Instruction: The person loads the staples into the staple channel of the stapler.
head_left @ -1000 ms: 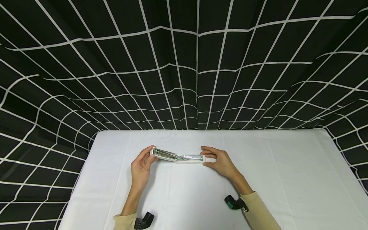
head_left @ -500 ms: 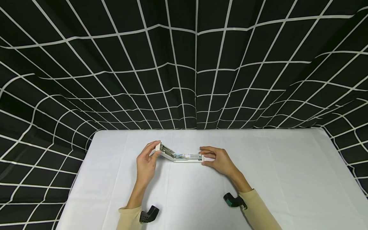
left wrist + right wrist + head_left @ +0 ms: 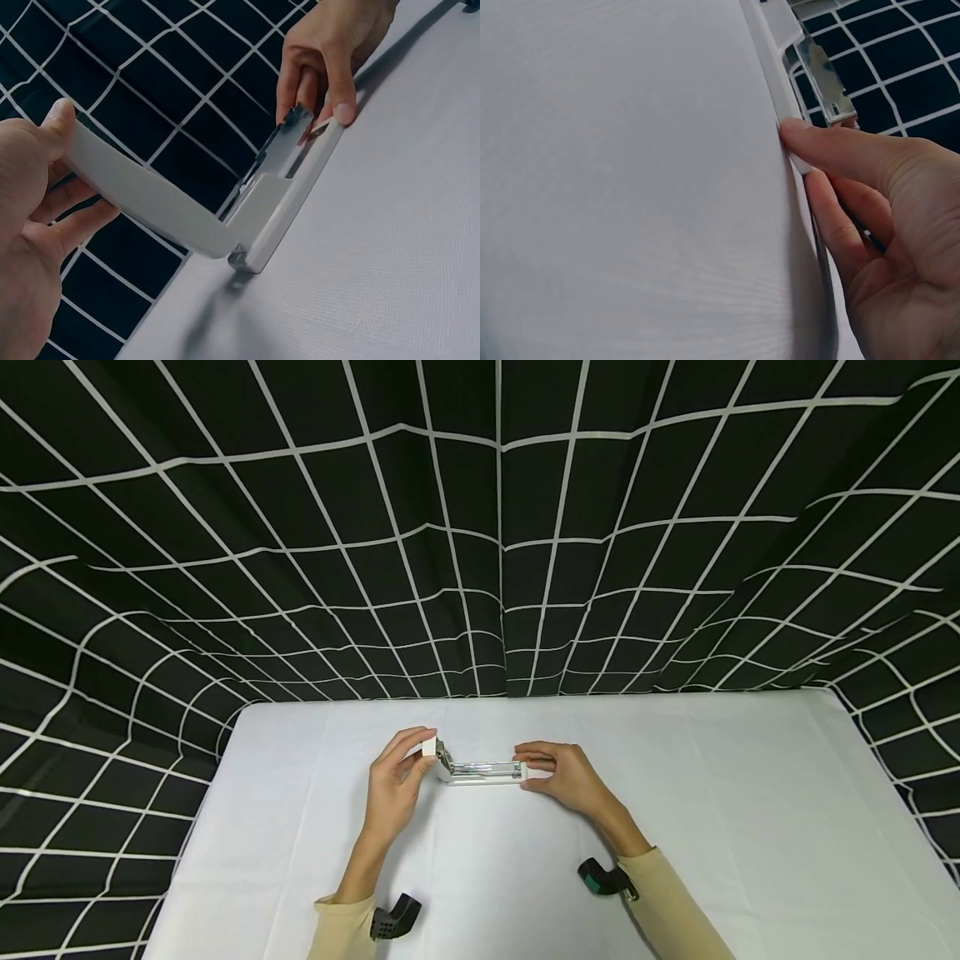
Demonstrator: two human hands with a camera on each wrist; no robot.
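A white stapler [image 3: 487,780] lies unfolded on the white table, its upper arm [image 3: 146,191] raised steeply on the left. My left hand [image 3: 392,783] pinches the free end of that arm between thumb and fingers. On the right, my right hand [image 3: 572,778] holds the tip of the base [image 3: 289,199], thumb on the near edge and fingers behind. A shiny metal staple channel [image 3: 826,79] shows along the base. The two halves meet at the hinge end, low in the left wrist view.
A white cloth [image 3: 675,827] covers the table. Dark curtains with a white grid [image 3: 480,552] rise behind the table and at both sides. Wrist cameras sit at both sleeves, the left one [image 3: 395,917] and the right one [image 3: 606,878].
My left hand has moved right and up, swinging the stapler's upper arm from nearly flat to a steep angle. My right hand stays at the base tip.
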